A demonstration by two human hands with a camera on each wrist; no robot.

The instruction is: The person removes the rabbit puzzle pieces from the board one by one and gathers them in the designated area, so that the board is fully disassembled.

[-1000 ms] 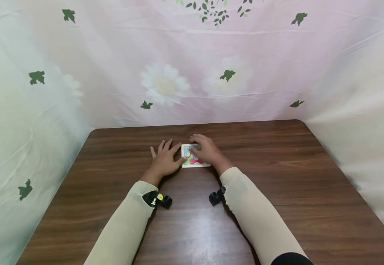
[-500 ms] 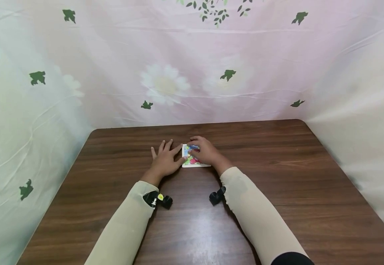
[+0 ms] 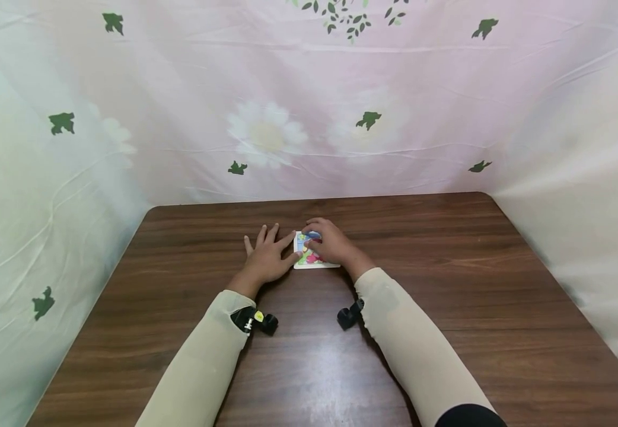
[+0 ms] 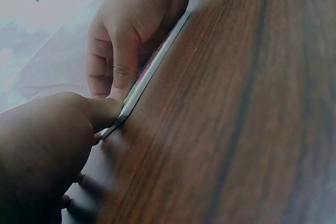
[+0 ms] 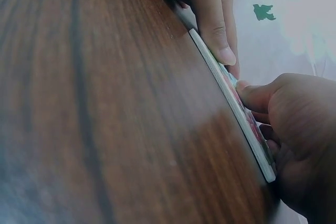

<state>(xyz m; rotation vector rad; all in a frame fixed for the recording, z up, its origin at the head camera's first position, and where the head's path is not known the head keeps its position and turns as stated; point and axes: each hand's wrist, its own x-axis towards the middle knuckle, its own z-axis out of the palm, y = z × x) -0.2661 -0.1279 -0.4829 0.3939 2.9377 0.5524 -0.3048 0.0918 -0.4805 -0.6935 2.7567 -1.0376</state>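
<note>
A small white-framed picture puzzle (image 3: pixel 317 266) with a bright printed scene lies flat on the table. My left hand (image 3: pixel 266 259) rests at its left side, fingers spread, with the thumb over the frame and the forefinger at the far corner. Over the right half, my right hand (image 3: pixel 335 244) bends its thumb and fingers about a blue puzzle piece (image 3: pixel 313 235) in the upper part of the picture. The palm hides the rest of that half. In the right wrist view the right thumb presses on the picture, close to the left thumb.
The brown wood-grain table (image 3: pixel 448 255) has rounded far corners. Behind it hangs a pale pink cloth (image 3: pixel 309 83) with flowers and green birds, which continues along both sides. Small black cameras (image 3: pixel 347 317) are strapped to both wrists.
The right thumb and fingers have drawn in closer over the puzzle. Blue now shows between them where a grey patch was visible a second ago. My left hand keeps its place.
</note>
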